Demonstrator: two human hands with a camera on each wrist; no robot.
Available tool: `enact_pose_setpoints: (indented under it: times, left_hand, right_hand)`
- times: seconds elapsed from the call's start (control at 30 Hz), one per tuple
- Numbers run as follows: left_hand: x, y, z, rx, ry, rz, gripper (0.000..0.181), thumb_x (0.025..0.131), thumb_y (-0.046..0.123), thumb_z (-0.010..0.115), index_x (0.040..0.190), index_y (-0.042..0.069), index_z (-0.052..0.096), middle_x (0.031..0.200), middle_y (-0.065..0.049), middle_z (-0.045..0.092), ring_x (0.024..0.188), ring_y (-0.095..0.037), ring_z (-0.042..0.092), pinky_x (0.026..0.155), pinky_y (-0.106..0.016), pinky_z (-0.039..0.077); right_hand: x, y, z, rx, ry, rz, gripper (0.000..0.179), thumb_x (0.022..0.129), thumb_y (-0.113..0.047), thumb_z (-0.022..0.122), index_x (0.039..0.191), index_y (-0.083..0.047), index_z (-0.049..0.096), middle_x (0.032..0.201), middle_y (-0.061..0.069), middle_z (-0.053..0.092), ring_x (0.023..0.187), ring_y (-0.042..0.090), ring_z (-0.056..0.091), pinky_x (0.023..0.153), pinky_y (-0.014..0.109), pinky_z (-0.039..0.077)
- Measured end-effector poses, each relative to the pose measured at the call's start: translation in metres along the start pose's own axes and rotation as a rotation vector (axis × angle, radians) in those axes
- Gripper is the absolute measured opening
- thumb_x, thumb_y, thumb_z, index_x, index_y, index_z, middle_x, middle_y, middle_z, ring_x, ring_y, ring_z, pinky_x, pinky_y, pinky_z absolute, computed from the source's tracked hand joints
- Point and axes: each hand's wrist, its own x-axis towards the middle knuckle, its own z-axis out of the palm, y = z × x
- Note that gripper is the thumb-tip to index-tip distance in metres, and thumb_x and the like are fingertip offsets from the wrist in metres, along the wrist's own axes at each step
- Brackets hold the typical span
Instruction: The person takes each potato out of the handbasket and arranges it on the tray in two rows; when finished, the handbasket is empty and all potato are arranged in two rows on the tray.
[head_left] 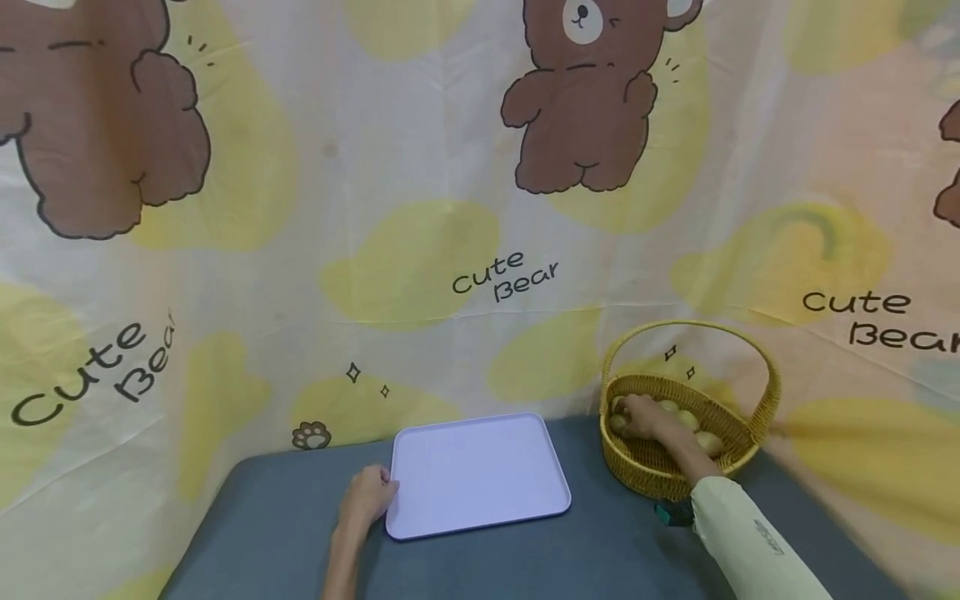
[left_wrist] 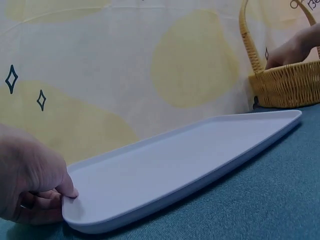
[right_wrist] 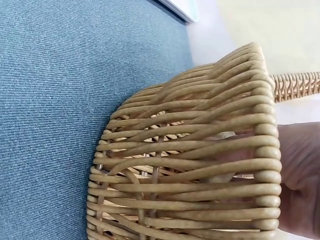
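Note:
A pale lilac rectangular tray [head_left: 480, 475] lies flat on the table. My left hand [head_left: 367, 497] pinches its left edge, the thumb [left_wrist: 70, 190] over the rim and the other fingers curled beside and below. To the right stands a woven wicker basket [head_left: 645, 482] with a tall handle, holding several pale yellowish potatoes [head_left: 708, 443]. Inside its left part, my right hand [head_left: 647, 417] reaches down among the potatoes. In the right wrist view the basket wall [right_wrist: 200, 175] covers most of that hand's fingers, so I cannot tell whether they grip a potato.
A dark blue-grey cloth covers the table [head_left: 292, 517]. Directly behind it hangs a curtain [head_left: 420, 267] printed with bears and yellow patches. The basket handle [head_left: 693, 325] arches above the right hand, and a strip of table separates tray from basket.

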Motion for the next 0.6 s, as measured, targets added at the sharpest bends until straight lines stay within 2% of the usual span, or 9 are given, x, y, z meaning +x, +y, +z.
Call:
enact_pose_setpoints:
  times: [0.13, 0.23, 0.37, 0.47, 0.53, 0.6]
  left_hand:
    - [0.0, -0.001, -0.001, 0.006, 0.003, 0.005, 0.017, 0.095, 0.015, 0.064, 0.085, 0.004, 0.058, 0.075, -0.007, 0.056, 0.07, -0.021, 0.055, 0.06, -0.032, 0.039]
    - [0.001, -0.001, -0.001, 0.003, 0.005, 0.003, 0.016, 0.095, 0.015, 0.064, 0.085, 0.004, 0.058, 0.076, -0.007, 0.056, 0.07, -0.021, 0.055, 0.06, -0.032, 0.039]
    - [0.001, -0.002, 0.0, 0.006, 0.002, -0.01, 0.016, 0.095, 0.014, 0.064, 0.085, 0.004, 0.058, 0.076, -0.007, 0.057, 0.07, -0.021, 0.055, 0.06, -0.032, 0.039]
    - [0.001, -0.002, 0.001, 0.012, 0.0, -0.021, 0.016, 0.095, 0.016, 0.065, 0.086, 0.004, 0.059, 0.077, -0.007, 0.057, 0.071, -0.021, 0.055, 0.061, -0.032, 0.039]
    - [0.001, -0.002, 0.001, 0.018, 0.006, -0.018, 0.016, 0.095, 0.016, 0.066, 0.086, 0.004, 0.06, 0.078, -0.007, 0.058, 0.072, -0.022, 0.056, 0.062, -0.033, 0.04]
    - [0.002, -0.001, 0.0, 0.025, 0.01, -0.018, 0.016, 0.095, 0.017, 0.066, 0.086, 0.004, 0.06, 0.078, -0.008, 0.059, 0.073, -0.022, 0.056, 0.063, -0.034, 0.04]
  right_hand:
    - [0.0, -0.001, 0.001, -0.013, 0.021, -0.016, 0.036, 0.083, 0.001, 0.076, 0.117, 0.01, 0.069, 0.111, 0.03, 0.072, 0.097, 0.047, 0.071, 0.08, 0.051, 0.059]
    - [-0.002, -0.002, 0.0, -0.024, 0.049, -0.061, 0.035, 0.082, 0.001, 0.076, 0.114, 0.012, 0.069, 0.108, 0.03, 0.072, 0.094, 0.046, 0.071, 0.078, 0.05, 0.059]
    - [-0.005, -0.002, 0.001, -0.001, 0.073, -0.085, 0.035, 0.081, 0.001, 0.077, 0.113, 0.013, 0.068, 0.106, 0.032, 0.071, 0.093, 0.047, 0.07, 0.079, 0.052, 0.059]
    - [-0.008, -0.003, 0.001, 0.028, 0.097, -0.06, 0.036, 0.082, 0.0, 0.077, 0.115, 0.013, 0.068, 0.11, 0.033, 0.071, 0.097, 0.049, 0.07, 0.08, 0.053, 0.059]
    - [-0.009, -0.005, -0.001, 0.045, 0.111, -0.017, 0.029, 0.085, -0.002, 0.076, 0.11, 0.01, 0.068, 0.101, 0.027, 0.071, 0.089, 0.041, 0.069, 0.073, 0.048, 0.057]
    - [-0.011, -0.008, -0.005, 0.066, 0.126, 0.011, 0.022, 0.087, -0.003, 0.074, 0.105, 0.006, 0.067, 0.087, 0.018, 0.065, 0.076, 0.031, 0.063, 0.064, 0.04, 0.049]
